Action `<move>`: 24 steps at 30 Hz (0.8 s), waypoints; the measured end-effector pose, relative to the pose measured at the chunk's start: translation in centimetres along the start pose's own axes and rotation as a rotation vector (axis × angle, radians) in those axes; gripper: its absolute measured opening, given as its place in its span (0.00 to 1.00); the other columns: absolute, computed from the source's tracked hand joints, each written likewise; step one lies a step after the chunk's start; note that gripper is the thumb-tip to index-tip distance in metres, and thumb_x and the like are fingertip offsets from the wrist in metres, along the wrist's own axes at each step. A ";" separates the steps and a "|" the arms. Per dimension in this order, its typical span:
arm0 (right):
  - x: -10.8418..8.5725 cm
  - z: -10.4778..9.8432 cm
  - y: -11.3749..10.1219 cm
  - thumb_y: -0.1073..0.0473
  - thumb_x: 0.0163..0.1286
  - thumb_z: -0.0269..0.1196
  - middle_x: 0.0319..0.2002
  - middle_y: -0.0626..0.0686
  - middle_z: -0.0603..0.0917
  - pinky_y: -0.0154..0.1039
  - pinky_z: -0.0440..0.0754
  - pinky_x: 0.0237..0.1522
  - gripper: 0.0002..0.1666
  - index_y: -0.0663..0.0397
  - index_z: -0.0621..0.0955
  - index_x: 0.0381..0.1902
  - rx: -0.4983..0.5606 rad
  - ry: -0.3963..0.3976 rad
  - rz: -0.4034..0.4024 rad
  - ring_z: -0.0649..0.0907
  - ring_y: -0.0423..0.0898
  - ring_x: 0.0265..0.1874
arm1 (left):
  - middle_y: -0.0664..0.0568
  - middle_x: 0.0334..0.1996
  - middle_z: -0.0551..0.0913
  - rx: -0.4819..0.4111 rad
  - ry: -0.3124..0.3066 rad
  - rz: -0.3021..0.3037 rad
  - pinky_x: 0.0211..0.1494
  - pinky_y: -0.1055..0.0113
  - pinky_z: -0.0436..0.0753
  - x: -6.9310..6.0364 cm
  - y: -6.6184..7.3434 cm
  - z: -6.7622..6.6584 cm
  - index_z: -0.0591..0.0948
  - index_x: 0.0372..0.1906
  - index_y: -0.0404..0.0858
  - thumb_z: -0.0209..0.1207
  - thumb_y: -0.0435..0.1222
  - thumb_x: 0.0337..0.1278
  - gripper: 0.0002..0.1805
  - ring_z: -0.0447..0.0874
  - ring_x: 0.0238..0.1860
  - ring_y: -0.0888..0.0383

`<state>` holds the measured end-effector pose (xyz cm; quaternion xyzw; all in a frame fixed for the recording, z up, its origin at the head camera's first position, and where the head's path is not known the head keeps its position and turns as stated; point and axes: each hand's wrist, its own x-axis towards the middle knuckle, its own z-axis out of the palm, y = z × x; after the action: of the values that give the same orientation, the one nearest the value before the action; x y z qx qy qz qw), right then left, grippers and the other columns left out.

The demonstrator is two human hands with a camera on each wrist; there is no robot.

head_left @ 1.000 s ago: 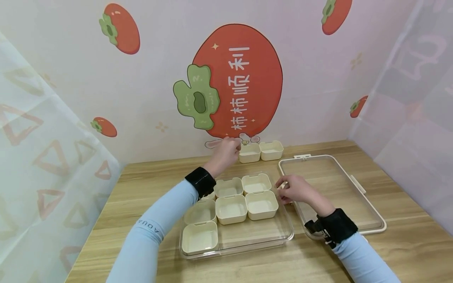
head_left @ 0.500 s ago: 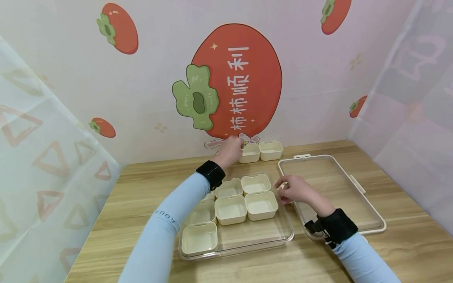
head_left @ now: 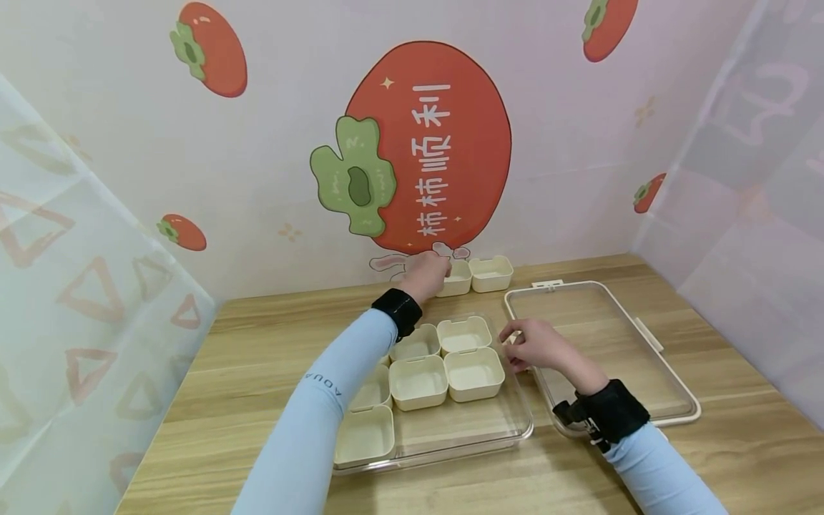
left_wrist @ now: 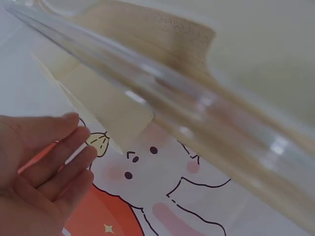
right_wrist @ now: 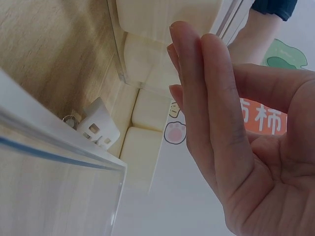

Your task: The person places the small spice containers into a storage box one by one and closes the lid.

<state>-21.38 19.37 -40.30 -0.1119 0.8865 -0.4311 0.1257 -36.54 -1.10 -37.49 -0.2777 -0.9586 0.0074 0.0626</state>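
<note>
At the back of the table stand two cream plastic bins side by side. My left hand is at the left one, partly covering it in the head view. In the left wrist view its fingers are lightly bent, with a gap between them and a cream bin. My right hand hovers by the right edge of a clear tray, fingers nearly straight and holding nothing in the right wrist view. Several cream bins sit in the tray; my left sleeve hides some.
A clear lid with a white rim and latches lies flat on the wooden table, to the right of the tray. Behind the table rises a wall printed with persimmons.
My left hand has shifted right along the back, over toward the left back bin, and its forearm swung right over the tray's left side. The right hand stays put.
</note>
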 end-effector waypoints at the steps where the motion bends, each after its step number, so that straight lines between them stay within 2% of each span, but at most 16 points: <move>1: 0.0 0.0 0.0 0.69 0.59 0.57 0.19 0.54 0.84 0.38 0.84 0.24 0.13 0.69 0.77 0.43 0.002 0.000 0.000 0.84 0.43 0.18 | 0.53 0.37 0.85 0.002 -0.006 0.007 0.48 0.68 0.78 0.0 0.0 0.0 0.86 0.41 0.42 0.56 0.28 0.60 0.11 0.77 0.39 0.56; 5: 0.1 0.0 0.0 0.69 0.59 0.58 0.19 0.54 0.84 0.38 0.84 0.25 0.13 0.69 0.77 0.43 0.000 -0.003 0.002 0.84 0.43 0.18 | 0.51 0.38 0.84 -0.017 -0.035 0.018 0.49 0.67 0.77 0.0 0.0 0.0 0.86 0.40 0.41 0.55 0.27 0.60 0.11 0.77 0.41 0.55; 12: 0.1 -0.1 0.1 0.67 0.59 0.57 0.18 0.52 0.84 0.37 0.84 0.25 0.14 0.69 0.77 0.43 -0.017 -0.007 0.009 0.84 0.43 0.18 | 0.49 0.39 0.82 -0.060 -0.101 -0.025 0.44 0.66 0.79 0.0 -0.1 0.3 0.84 0.39 0.39 0.52 0.28 0.63 0.11 0.77 0.40 0.55; 18: 0.2 -0.1 0.1 0.68 0.58 0.57 0.18 0.52 0.83 0.37 0.84 0.25 0.14 0.69 0.77 0.43 -0.007 -0.012 0.009 0.84 0.42 0.18 | 0.48 0.35 0.80 -0.054 -0.119 -0.028 0.36 0.68 0.72 0.2 -0.1 0.6 0.84 0.35 0.38 0.50 0.28 0.65 0.11 0.73 0.38 0.55; 24: 0.1 -0.1 0.1 0.68 0.59 0.57 0.19 0.53 0.84 0.39 0.84 0.25 0.14 0.69 0.77 0.44 0.003 -0.015 0.013 0.84 0.42 0.18 | 0.49 0.34 0.79 -0.005 -0.113 -0.008 0.34 0.68 0.68 0.8 -0.4 1.4 0.84 0.30 0.40 0.49 0.29 0.66 0.14 0.72 0.38 0.55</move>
<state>-21.55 19.43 -40.35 -0.1090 0.8857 -0.4306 0.1353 -37.62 -0.98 -38.77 -0.2734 -0.9616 0.0206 0.0079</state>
